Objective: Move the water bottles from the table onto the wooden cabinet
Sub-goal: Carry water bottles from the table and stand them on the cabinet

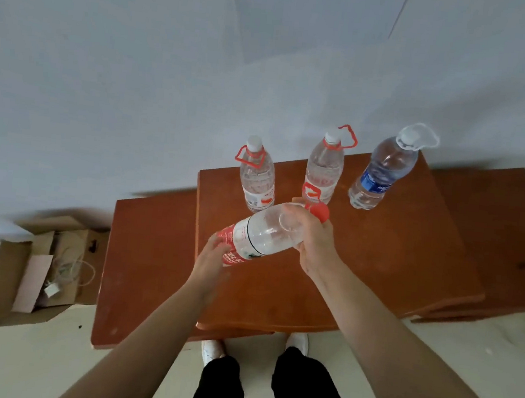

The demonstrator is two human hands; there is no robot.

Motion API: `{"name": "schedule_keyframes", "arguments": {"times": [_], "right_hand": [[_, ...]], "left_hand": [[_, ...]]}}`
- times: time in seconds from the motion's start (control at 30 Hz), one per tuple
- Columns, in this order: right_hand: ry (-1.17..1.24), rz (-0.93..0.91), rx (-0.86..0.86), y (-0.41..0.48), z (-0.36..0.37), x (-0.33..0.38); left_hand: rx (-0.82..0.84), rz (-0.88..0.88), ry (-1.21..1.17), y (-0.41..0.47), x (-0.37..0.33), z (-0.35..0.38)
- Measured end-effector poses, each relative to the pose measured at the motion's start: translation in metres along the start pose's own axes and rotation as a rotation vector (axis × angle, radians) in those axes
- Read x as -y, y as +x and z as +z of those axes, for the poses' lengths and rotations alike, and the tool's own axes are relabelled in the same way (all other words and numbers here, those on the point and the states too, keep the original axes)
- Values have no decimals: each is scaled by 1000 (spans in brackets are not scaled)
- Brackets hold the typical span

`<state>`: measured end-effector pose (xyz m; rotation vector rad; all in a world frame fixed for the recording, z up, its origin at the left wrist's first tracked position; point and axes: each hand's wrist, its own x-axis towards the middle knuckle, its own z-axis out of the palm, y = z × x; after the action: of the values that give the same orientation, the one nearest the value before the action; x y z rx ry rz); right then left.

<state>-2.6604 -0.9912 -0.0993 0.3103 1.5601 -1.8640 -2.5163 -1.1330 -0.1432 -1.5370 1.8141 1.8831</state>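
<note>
While the right hand (318, 241) is gripping the neck of the red-capped bottle (265, 234) and the left hand (211, 263), fingertips hidden, is cupping its base, it is hovering tilted over the open front of the wooden cabinet (360, 272), three bottles (323, 169) standing by the rear edge.

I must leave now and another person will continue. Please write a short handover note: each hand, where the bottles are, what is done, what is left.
Left hand: holds the base end of the held bottle.
Right hand: grips its neck, just below the red cap.
The held bottle lies tilted in the air over the cabinet, not set down.
Done: three bottles stand upright on the cabinet: left bottle, middle bottle, blue-label bottle.
Left: stand the held bottle on the cabinet, probably on the bare front part. The table is out of view, so I cannot tell if more bottles wait there.
</note>
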Motion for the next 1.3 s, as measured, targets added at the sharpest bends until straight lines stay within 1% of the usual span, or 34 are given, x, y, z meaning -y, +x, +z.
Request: {"name": "schedule_keyframes", "arguments": {"times": [0.07, 0.17, 0.2, 0.23, 0.3, 0.33, 0.43, 0.5, 0.63, 0.73, 0.93, 1.0, 1.1, 1.17, 1.2, 1.3], "right_hand": [[-78, -28, -35, 11, 17, -4], [-209, -78, -14, 24, 43, -13], [-252, -99, -13, 29, 52, -15], [-294, -126, -3, 33, 59, -18], [-386, -170, 17, 41, 74, -26], [-431, -184, 28, 46, 82, -31], [-527, -209, 68, 53, 103, -38], [-580, -210, 106, 57, 114, -40], [-750, -206, 273, 59, 123, -28], [-872, -205, 361, 56, 123, -21], [-854, -170, 390, 32, 102, 1], [-814, -204, 350, 25, 99, 19], [-753, -313, 356, 17, 101, 58], [-764, -400, 378, 14, 108, 75], [-786, -450, 399, 11, 113, 79], [-902, -627, 435, 3, 133, 73]], "left_hand": [[90, -56, -106, 30, 10, -6], [267, -170, -294, 69, 25, -14], [281, -209, -375, 79, 29, -17], [258, -225, -426, 87, 30, -17], [230, -210, -483, 90, 22, -17], [249, -212, -507, 93, 18, -18], [308, -208, -523, 105, 12, -24], [304, -228, -518, 111, 12, -32], [299, -245, -483, 110, 9, -44], [316, -200, -417, 103, -2, -55], [195, -85, -336, 67, -51, -84], [130, -41, -306, 56, -66, -95], [55, 54, -306, 35, -93, -109], [-78, 146, -278, 15, -105, -117], [-174, 209, -214, 3, -108, -121], [-507, 385, 82, -41, -101, -136]]}}
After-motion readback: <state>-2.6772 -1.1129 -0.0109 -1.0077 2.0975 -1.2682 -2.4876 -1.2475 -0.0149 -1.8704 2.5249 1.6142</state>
